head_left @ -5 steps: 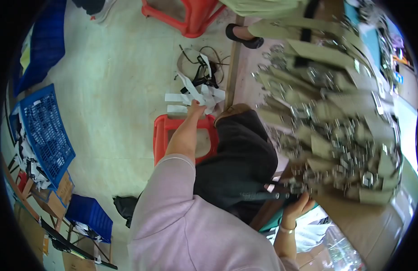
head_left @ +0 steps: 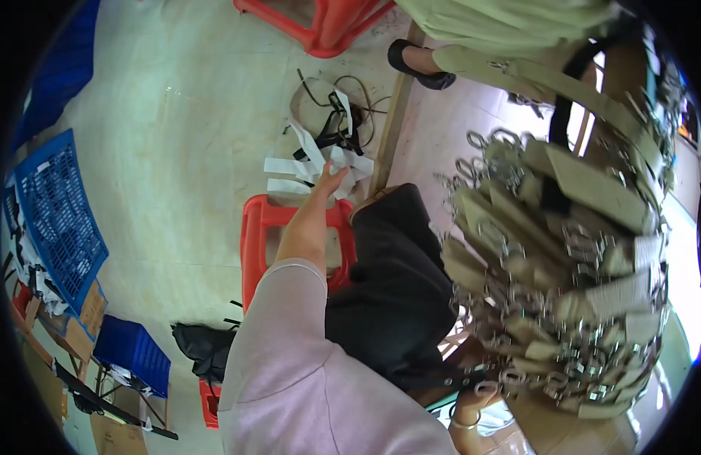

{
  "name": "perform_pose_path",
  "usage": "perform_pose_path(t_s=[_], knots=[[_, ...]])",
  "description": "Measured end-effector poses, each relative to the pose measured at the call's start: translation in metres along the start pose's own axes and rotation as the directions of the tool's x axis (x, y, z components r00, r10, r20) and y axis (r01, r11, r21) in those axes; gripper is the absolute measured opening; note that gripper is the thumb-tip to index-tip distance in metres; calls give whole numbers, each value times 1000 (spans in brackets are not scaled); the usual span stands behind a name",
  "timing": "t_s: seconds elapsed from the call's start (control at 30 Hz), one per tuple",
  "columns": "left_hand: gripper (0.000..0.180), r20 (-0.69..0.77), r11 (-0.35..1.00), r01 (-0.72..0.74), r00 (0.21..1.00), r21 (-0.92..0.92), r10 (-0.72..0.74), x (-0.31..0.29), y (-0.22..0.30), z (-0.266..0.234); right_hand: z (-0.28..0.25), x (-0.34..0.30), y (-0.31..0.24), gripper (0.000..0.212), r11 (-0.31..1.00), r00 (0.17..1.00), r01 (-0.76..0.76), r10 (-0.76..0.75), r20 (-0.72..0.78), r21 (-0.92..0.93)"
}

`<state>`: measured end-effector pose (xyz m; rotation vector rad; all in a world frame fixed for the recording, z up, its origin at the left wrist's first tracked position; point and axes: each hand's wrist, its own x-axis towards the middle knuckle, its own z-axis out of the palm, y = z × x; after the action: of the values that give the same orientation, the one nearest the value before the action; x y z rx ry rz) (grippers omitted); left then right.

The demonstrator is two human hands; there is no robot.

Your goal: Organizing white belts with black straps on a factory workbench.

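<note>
Two hands: the left [head_left: 333, 180] is at a pile of at least four white strips [head_left: 278, 164] on the pale floor [head_left: 161, 189], grip undetermined; the right [head_left: 469, 402] is at one black strap [head_left: 456, 377], grip likewise unclear, beside one bundle of tan straps [head_left: 582, 303] with metal rings. Around stand at least two red stools [head_left: 252, 235] and three blue crates [head_left: 134, 355]; one wooden batten [head_left: 397, 114] borders the floor.

White strips [head_left: 286, 165] on the floor are reached by the left hand [head_left: 334, 180] past a red plastic stool [head_left: 253, 239]; whether any is gripped cannot be told. The right hand [head_left: 473, 400], partly hidden, is held by an eyeleted black strap [head_left: 454, 381], beside bunched beige straps [head_left: 599, 186] fitted with metal hardware.
</note>
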<state>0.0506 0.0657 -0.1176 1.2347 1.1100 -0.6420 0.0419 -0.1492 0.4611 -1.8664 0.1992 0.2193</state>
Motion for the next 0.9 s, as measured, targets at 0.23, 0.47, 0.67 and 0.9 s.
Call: perform_pose_path(t_s=[0.23,0.47,0.67,0.9], knots=[[66,101,895,122,978,430,-182,57,-28,12,-16,0,18,36,977,1000,-16,18,8,-212],[34,-651,946,71,709,-316,-271,-35,-10,-31,-19,1,21,37,939,999,27,-40,-32,-342],[13,-632,727,-635,457,261,626,-213,152,-192,-12,-3,18,37,929,985,102,-146,-98,-355],[34,338,183,-943,82,-279,938,-567,325,-205,7,5,-55,19,857,916,119,100,-389,501]])
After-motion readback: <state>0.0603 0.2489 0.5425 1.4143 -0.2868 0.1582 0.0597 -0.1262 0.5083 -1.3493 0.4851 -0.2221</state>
